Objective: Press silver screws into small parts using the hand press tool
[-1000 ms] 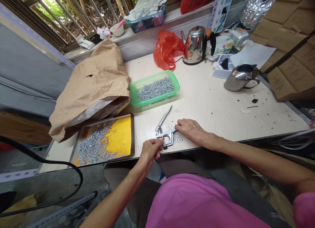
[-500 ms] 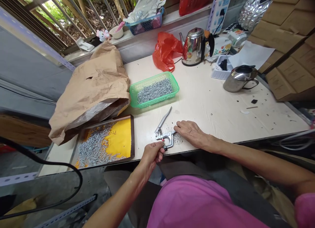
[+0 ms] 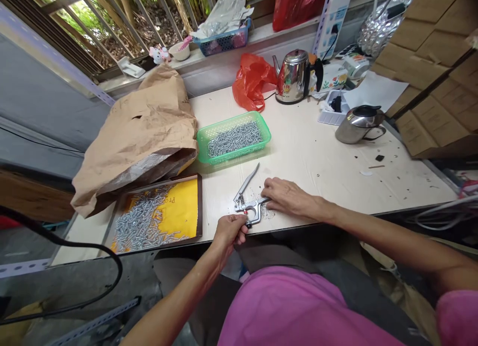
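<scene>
Silver hand pliers [image 3: 253, 206] with a C-shaped jaw, a spring and a long raised lever lie at the table's front edge. My right hand [image 3: 287, 197] has its fingers curled around the end of the other handle. At the jaw, my left hand [image 3: 231, 230] is closed in a pinch, thumb against forefinger. A small red part shows by the fingertips; whatever the pinch holds is hidden. Small silver metal pins fill part of a green basket [image 3: 266, 137] beyond the pliers. More pins [image 3: 140, 221] lie loose in a shallow brown-edged tray [image 3: 199, 206] on the left.
A large brown paper bag [image 3: 138, 122] stands behind the tray. Toward the back are a red plastic bag [image 3: 251, 82] and a steel kettle [image 3: 293, 77]. A steel jug [image 3: 354, 127] stands at the right, near stacked cardboard boxes [image 3: 418, 62]. A black cable [image 3: 93, 245] loops at lower left.
The view has shifted slightly. My right fingers have shifted a little at the handle, with the thumb now showing below it. My left hand keeps its pinch at the jaw.
</scene>
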Available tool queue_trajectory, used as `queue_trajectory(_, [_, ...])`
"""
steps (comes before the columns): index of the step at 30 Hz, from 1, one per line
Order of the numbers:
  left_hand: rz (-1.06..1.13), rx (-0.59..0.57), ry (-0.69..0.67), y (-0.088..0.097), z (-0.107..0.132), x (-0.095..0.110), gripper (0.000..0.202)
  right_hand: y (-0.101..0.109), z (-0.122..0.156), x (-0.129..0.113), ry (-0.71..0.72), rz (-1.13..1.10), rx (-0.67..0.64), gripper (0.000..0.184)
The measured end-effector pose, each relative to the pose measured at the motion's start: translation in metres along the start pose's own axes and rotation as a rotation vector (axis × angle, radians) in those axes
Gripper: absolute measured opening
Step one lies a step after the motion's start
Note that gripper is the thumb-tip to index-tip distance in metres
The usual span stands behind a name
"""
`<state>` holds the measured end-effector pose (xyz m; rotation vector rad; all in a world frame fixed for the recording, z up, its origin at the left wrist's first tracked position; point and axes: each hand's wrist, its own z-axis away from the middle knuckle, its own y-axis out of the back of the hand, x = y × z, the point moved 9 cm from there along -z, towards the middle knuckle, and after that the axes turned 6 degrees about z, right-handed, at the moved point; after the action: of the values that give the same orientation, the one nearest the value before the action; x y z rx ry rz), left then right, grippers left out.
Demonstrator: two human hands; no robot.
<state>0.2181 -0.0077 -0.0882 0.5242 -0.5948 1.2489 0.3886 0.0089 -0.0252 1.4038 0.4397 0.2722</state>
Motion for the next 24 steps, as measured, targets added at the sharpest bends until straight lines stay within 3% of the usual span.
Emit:
queue_trajectory(4, [-0.013, -0.002, -0.014, -0.001, 0.0, -0.002, 0.018, 0.006, -0.023, 0.02, 0.097, 0.032, 0.004, 0.091])
queue_trajectory(7, [-0.017, 0.008, -0.021, -0.001, 0.002, -0.002, 0.018, -0.006, -0.044, 0.028, 0.18, 0.049, -0.12, 0.106])
queue_trajectory(13, [-0.022, 0.026, -0.012, -0.001, 0.003, -0.003, 0.018, 0.0, -0.059, 0.026, 0.215, 0.117, -0.125, 0.103])
queue_trajectory(21, [-0.038, 0.041, 0.007, 0.001, 0.002, -0.006, 0.026, 0.002, -0.045, 0.022, 0.152, 0.144, -0.128, 0.063])
queue_trajectory(24, [-0.193, 0.1, -0.132, 0.008, 0.009, 0.005, 0.026, 0.004, -0.036, 0.02, 0.131, 0.131, -0.103, 0.051])
